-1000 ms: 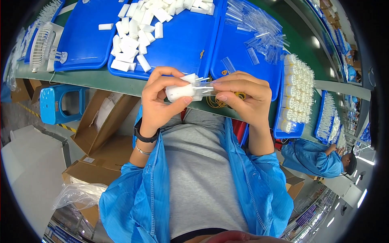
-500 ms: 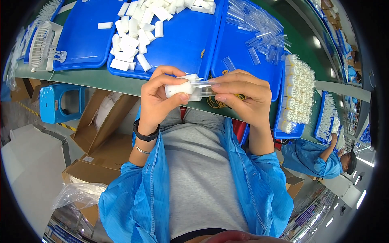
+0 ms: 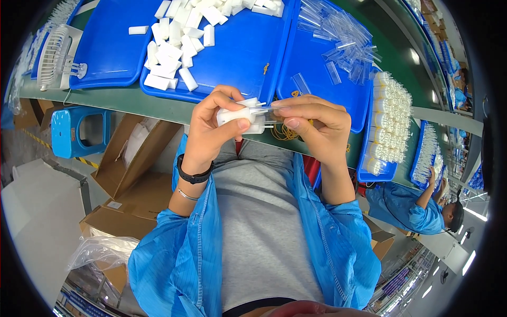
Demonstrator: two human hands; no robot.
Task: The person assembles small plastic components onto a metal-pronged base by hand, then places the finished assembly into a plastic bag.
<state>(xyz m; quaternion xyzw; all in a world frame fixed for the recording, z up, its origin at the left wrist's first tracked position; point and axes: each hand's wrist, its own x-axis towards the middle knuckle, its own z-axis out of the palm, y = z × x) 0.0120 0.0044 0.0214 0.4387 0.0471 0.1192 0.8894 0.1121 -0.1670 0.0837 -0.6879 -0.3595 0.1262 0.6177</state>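
In front of my body, just off the table's near edge, my left hand (image 3: 207,120) is closed round a small cluster of white plastic pieces (image 3: 232,115) with rounded ends. Thin, pale prongs stick out of the cluster toward the right. My right hand (image 3: 325,124) pinches a clear plastic strip (image 3: 268,109) between thumb and fingers. The strip's left end lies at the prong side of the white pieces; whether it is seated there I cannot tell. Part of the strip is hidden under my right fingers.
Beyond my hands, a blue tray (image 3: 232,63) holds loose white blocks (image 3: 171,50). Clear strips (image 3: 343,39) lie in another tray (image 3: 296,63). Yellow rubber bands (image 3: 285,132) lie near my right hand. At right stand stacked white assemblies (image 3: 388,121); a co-worker (image 3: 406,206) sits beyond.
The clear strip has turned and now shows narrower, more edge-on. My right fingers have shifted slightly on it. Both hands stay close together.
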